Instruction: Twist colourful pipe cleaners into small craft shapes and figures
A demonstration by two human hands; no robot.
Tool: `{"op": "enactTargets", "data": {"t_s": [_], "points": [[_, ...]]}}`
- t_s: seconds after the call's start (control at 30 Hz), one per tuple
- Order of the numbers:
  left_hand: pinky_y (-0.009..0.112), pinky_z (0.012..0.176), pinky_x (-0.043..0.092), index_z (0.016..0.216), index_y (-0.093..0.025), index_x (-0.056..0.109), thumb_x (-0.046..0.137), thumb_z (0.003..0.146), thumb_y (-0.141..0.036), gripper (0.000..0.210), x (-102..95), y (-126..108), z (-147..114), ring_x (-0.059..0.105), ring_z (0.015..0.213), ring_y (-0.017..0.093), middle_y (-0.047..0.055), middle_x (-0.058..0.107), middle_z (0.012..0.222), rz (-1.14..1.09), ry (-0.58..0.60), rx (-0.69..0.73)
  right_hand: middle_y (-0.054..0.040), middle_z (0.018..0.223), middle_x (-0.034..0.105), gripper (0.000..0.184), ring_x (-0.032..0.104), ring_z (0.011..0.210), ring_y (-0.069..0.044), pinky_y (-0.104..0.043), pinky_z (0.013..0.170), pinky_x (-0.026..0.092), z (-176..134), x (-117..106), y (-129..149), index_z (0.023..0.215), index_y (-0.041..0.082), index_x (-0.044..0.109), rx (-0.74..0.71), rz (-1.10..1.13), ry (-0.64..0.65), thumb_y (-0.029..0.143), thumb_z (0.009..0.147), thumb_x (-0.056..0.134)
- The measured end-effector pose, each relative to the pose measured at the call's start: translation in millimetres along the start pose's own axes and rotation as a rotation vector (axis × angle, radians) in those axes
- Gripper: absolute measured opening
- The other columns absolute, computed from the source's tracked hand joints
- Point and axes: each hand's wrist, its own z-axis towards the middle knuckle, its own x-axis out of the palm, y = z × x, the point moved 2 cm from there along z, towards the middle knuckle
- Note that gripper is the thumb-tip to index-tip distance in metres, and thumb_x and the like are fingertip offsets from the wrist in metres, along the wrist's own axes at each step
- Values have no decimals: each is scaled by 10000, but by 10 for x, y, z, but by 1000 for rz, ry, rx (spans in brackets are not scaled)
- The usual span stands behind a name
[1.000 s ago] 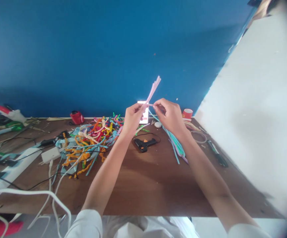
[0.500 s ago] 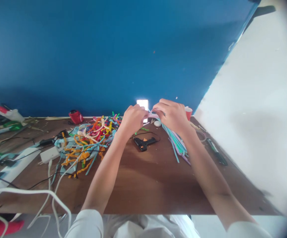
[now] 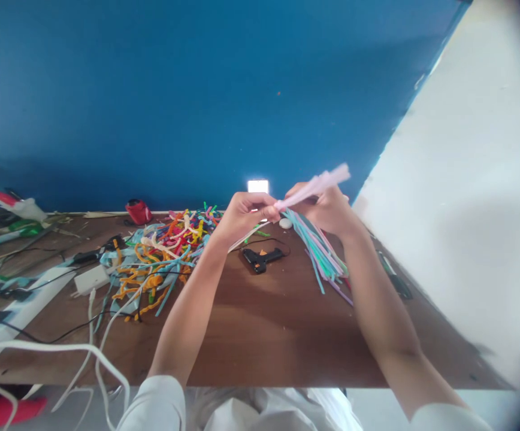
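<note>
My left hand (image 3: pixel 251 212) pinches the near end of a bundle of pale pink pipe cleaners (image 3: pixel 318 184), which points up and to the right. A thin pale strand (image 3: pixel 248 234) runs down-left from below these fingers. My right hand (image 3: pixel 329 209) is closed around the back of the same bundle, its fingertips partly hidden by it. Beneath the right hand, pastel pipe cleaners (image 3: pixel 320 254) in blue, green and purple lie on the table. A black glue gun (image 3: pixel 261 259) rests on its side below and between my hands.
Behind my hands stands a lit phone (image 3: pixel 258 186) near the blue wall. A heap of colourful pipe cleaners (image 3: pixel 165 251) lies left, beside a white adapter (image 3: pixel 91 279), a power strip (image 3: pixel 26 311) and cables. A white round object (image 3: pixel 286 223) sits behind the glue gun. Right is a dark-handled tool (image 3: pixel 397 278).
The pink bundle has swung up into view and now points up-right across my right hand. My right hand has shifted slightly right and turned; my left hand has rotated at the bundle's end.
</note>
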Motion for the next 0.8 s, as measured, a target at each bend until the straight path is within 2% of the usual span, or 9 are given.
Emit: {"op": "enactTargets", "data": {"t_s": [0.07, 0.17, 0.23, 0.3, 0.43, 0.53, 0.67, 0.73, 0.8], "points": [[225, 576, 455, 814, -164, 753, 722, 848, -443, 283, 3, 28, 24, 588, 567, 104, 42, 714, 717, -3, -145, -30, -22, 690, 671, 197, 554, 624, -151, -299, 590, 360, -2, 25, 42, 768, 181, 742, -10, -93, -27, 330, 863, 655], [225, 522, 426, 804, -152, 742, 696, 861, -417, 275, -7, 91, 48, 580, 517, 105, 37, 706, 697, 134, -318, -72, -1, 610, 603, 227, 502, 594, -134, -300, 590, 306, -4, 74, 94, 706, 188, 704, -62, -331, 2, 278, 885, 599], [229, 525, 413, 790, -157, 741, 668, 878, -386, 256, -20, 131, 45, 589, 514, 115, 25, 690, 655, 293, -373, -97, 1, 599, 582, 246, 483, 598, -134, -302, 594, 272, -6, 120, 106, 671, 198, 672, -112, -471, 34, 250, 889, 571], [238, 574, 414, 810, -171, 750, 633, 895, -328, 213, -31, 156, 34, 609, 558, 127, 22, 697, 661, 490, -370, -83, -9, 636, 611, 240, 495, 623, -145, -306, 604, 254, -11, 170, 99, 679, 208, 662, -151, -561, 58, 237, 890, 552], [278, 632, 366, 850, -204, 765, 571, 920, -267, 216, -27, 173, 13, 633, 701, 173, 54, 753, 799, 947, -264, -10, -23, 670, 637, 257, 500, 636, -160, -315, 603, 217, -18, 225, 81, 688, 217, 644, -171, -649, 75, 252, 912, 523], [292, 620, 332, 868, -200, 759, 536, 929, -242, 236, -2, 171, 8, 646, 747, 199, 79, 755, 853, 1131, -82, 44, -18, 695, 648, 257, 511, 655, -160, -311, 605, 229, -11, 204, 87, 709, 222, 653, -158, -611, 50, 253, 924, 516], [290, 685, 389, 891, -199, 766, 509, 924, -179, 260, 23, 159, 7, 677, 841, 213, 87, 764, 915, 1070, 209, 124, -7, 691, 648, 202, 513, 661, -154, -305, 621, 260, 10, 144, 77, 741, 231, 689, -124, -540, 24, 254, 900, 566], [284, 735, 428, 881, -210, 771, 541, 903, -169, 235, 5, 154, 11, 688, 861, 202, 69, 774, 928, 932, 249, 118, -1, 667, 637, 192, 500, 638, -144, -305, 620, 271, 19, 108, 56, 742, 229, 705, -109, -490, 27, 270, 892, 592], [269, 756, 456, 851, -211, 770, 589, 876, -174, 186, -27, 149, 14, 695, 835, 180, 49, 779, 888, 740, 223, 82, 0, 660, 640, 190, 500, 621, -136, -303, 613, 294, 24, 61, 24, 756, 223, 727, -76, -395, 25, 300, 887, 614]]}}
